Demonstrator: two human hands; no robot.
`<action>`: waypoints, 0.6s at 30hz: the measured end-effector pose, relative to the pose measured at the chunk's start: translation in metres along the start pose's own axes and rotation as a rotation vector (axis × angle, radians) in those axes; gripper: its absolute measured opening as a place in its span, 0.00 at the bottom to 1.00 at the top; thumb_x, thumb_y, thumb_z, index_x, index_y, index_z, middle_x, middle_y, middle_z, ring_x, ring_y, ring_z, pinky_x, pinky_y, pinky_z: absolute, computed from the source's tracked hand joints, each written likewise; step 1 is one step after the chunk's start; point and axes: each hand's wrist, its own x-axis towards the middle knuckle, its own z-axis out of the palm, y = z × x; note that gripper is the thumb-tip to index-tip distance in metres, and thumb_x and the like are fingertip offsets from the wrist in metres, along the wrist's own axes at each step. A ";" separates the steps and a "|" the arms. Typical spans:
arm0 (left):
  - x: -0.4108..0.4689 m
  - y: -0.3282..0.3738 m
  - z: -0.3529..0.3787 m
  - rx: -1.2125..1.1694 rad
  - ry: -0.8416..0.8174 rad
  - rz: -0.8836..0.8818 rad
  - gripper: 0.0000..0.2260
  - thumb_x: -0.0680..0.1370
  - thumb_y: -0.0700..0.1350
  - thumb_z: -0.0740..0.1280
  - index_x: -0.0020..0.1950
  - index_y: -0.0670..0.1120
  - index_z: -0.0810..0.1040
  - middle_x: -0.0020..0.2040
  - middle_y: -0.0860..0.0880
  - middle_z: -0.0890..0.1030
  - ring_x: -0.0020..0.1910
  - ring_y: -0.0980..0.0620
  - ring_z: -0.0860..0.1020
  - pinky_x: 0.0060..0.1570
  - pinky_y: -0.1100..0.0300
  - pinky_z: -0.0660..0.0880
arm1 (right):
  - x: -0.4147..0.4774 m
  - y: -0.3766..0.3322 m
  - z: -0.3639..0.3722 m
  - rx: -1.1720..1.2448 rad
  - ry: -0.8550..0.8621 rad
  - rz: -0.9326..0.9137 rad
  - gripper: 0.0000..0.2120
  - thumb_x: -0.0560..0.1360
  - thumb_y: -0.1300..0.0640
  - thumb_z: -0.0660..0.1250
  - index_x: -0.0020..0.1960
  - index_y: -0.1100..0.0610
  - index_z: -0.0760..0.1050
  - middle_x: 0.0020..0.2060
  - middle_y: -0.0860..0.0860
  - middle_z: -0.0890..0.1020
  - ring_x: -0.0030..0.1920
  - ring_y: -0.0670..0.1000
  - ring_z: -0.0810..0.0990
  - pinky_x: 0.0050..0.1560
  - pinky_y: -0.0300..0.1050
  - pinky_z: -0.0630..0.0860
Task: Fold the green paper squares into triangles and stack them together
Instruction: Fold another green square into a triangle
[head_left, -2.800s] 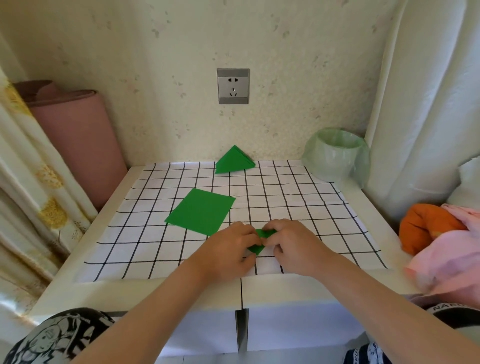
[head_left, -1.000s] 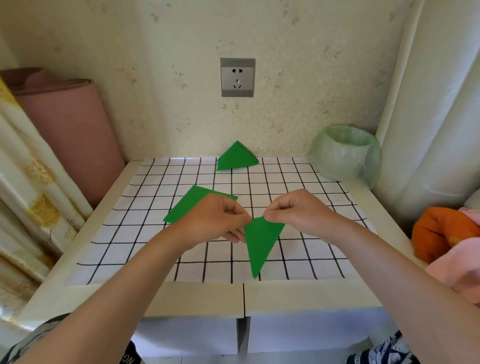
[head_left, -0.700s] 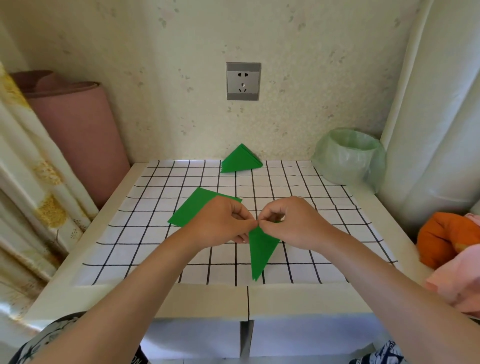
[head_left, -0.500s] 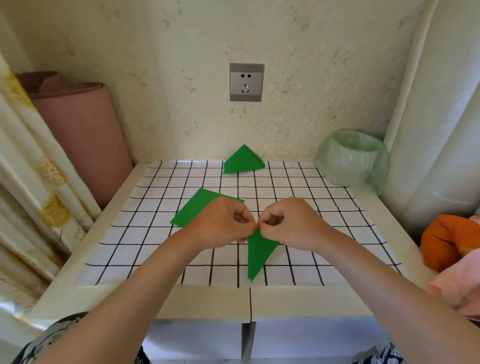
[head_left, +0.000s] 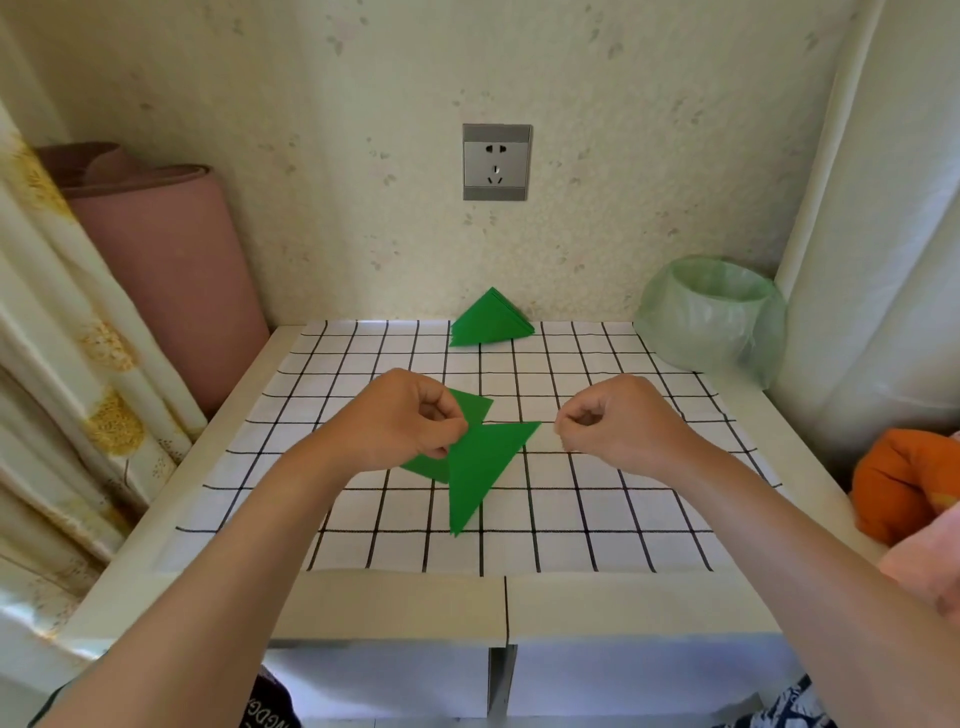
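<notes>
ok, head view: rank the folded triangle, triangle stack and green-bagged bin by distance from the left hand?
1. The folded triangle, pinched by the left hand itself.
2. The triangle stack, far edge, centre.
3. The green-bagged bin, far right corner.

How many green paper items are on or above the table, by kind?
Triangle held by left hand: 1
Flat sheet: 1
Triangle stack, layers uncountable: 1
Total: 3
</notes>
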 end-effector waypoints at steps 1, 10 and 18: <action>0.000 -0.002 -0.004 -0.001 0.003 -0.005 0.02 0.75 0.40 0.72 0.42 0.42 0.83 0.40 0.42 0.85 0.41 0.44 0.85 0.49 0.48 0.82 | 0.000 0.003 -0.002 -0.023 0.014 0.012 0.08 0.71 0.59 0.71 0.34 0.50 0.83 0.31 0.42 0.84 0.32 0.38 0.80 0.37 0.30 0.73; -0.002 0.002 0.012 0.007 -0.080 0.057 0.02 0.76 0.41 0.72 0.43 0.44 0.84 0.41 0.42 0.85 0.42 0.45 0.84 0.46 0.54 0.83 | -0.005 -0.010 0.019 0.009 -0.045 -0.079 0.07 0.76 0.52 0.69 0.53 0.44 0.82 0.46 0.36 0.83 0.48 0.37 0.79 0.49 0.34 0.74; -0.008 0.004 0.017 0.137 -0.023 0.173 0.03 0.75 0.43 0.72 0.44 0.50 0.84 0.40 0.53 0.85 0.41 0.56 0.82 0.45 0.64 0.79 | -0.002 -0.017 0.030 0.066 -0.097 -0.054 0.03 0.73 0.54 0.74 0.42 0.49 0.85 0.35 0.40 0.84 0.37 0.37 0.80 0.42 0.34 0.74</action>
